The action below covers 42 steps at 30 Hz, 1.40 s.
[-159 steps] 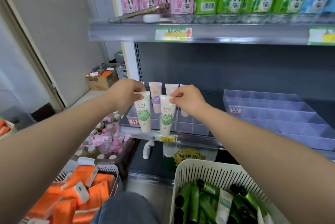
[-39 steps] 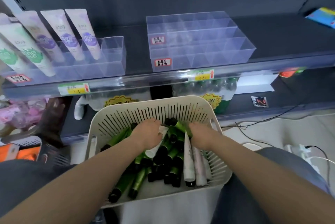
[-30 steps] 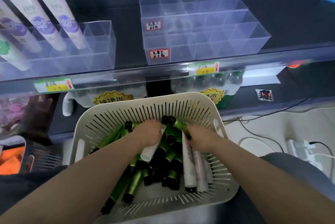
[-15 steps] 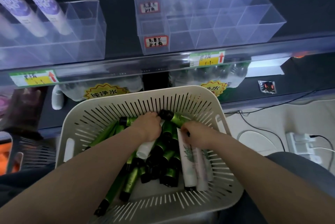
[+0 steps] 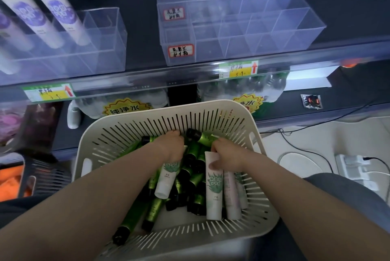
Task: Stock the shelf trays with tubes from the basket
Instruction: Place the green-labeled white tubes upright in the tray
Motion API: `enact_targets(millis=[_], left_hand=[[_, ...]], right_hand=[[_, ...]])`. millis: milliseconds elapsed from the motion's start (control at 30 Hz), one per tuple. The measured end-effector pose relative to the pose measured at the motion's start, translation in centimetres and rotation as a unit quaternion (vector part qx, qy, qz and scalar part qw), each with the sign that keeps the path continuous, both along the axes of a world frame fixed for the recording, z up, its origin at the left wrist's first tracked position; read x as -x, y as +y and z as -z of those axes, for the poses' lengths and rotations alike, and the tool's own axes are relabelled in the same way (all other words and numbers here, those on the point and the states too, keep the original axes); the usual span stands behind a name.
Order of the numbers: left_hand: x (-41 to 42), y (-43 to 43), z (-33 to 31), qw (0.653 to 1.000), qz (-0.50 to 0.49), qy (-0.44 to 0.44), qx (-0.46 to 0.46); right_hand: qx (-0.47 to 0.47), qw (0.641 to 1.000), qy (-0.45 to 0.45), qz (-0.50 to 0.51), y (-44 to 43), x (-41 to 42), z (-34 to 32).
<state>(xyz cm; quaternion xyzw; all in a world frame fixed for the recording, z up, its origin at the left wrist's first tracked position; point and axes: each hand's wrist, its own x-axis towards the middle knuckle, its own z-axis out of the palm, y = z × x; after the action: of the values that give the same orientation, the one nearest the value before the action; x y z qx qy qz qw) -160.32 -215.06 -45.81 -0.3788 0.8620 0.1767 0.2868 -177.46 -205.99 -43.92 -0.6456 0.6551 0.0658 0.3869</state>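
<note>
A cream slotted basket point(image 5: 213, 111) sits in front of me, filled with several green tubes with black caps point(image 5: 196, 176) and a few white and pale pink ones. Both my hands are down inside it. My left hand point(image 5: 168, 144) grips the crimped end of a white tube with a green leaf print point(image 5: 166, 178). My right hand point(image 5: 228, 151) pinches the top of another white tube with green print point(image 5: 214, 193). On the shelf above, a clear divided tray point(image 5: 242, 20) stands with nothing in it. A second clear tray point(image 5: 101, 35) to the left holds purple-print tubes point(image 5: 61, 9).
Price labels point(image 5: 238, 69) run along the shelf rail. Bottled water packs point(image 5: 124, 106) fill the lower shelf behind the basket. A dark wire basket with orange boxes point(image 5: 12, 178) stands at the left. Cables and a power strip point(image 5: 356, 165) lie on the floor at the right.
My hands left the shelf tray and went down into the basket. Over the last second each has closed on a white tube and lifted its top end; the camera tilted further down.
</note>
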Motion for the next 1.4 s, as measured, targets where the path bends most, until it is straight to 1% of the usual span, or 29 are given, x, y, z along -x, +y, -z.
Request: enact_targets(millis=[100,233,367,533,633,767,833,933,1033,1133,1267,1400], left_hand=[[-0.1,-0.1,-0.5,1.000,-0.001,0.008,0.009],[-0.7,-0.4,-1.1,1.000,-0.006,0.012,0.013],[-1.5,-0.6,-1.9,0.999,-0.027,0.024,0.009],[-2.5,-0.8,-3.3,0.994,-0.074,0.079,0.017],[-3.1,-0.7,-4.1,0.992,-0.085,0.089,0.018],[-4.3,-0.8,-5.2,0.991,-0.090,0.094,0.045],[-5.1,-0.7,-5.6,0.989,-0.103,0.098,0.049],[-6.2,-0.5,-6.5,0.987,-0.122,0.101,0.039],[-7.2,-0.1,-7.6,0.983,-0.138,0.116,0.035],[-8.1,0.0,-9.2,0.979,-0.149,0.137,0.037],[-9.2,0.2,-11.6,0.976,-0.148,0.144,0.065],[-10.8,0.2,-14.6,0.971,-0.148,0.159,0.096]], right_hand=[[0.007,1.000,-0.008,0.015,0.2,-0.2,-0.3],[0.031,0.999,0.002,0.022,0.3,-0.5,-0.9],[0.046,0.998,-0.002,0.042,0.5,-0.9,-1.4],[0.046,0.995,-0.031,0.085,0.6,-1.2,-2.0],[0.051,0.993,-0.044,0.096,0.6,-1.4,-2.4],[0.059,0.987,-0.090,0.118,0.3,-2.0,-3.2],[0.061,0.986,-0.104,0.119,0.0,-2.4,-3.7],[0.057,0.988,-0.099,0.104,-0.6,-3.3,-4.8],[0.060,0.990,-0.097,0.085,-1.0,-4.0,-6.2],[0.066,0.988,-0.113,0.087,-1.5,-4.8,-7.8],[0.088,0.982,-0.133,0.100,-2.0,-6.0,-9.9],[0.130,0.979,-0.135,0.086,-2.9,-7.7,-12.7]])
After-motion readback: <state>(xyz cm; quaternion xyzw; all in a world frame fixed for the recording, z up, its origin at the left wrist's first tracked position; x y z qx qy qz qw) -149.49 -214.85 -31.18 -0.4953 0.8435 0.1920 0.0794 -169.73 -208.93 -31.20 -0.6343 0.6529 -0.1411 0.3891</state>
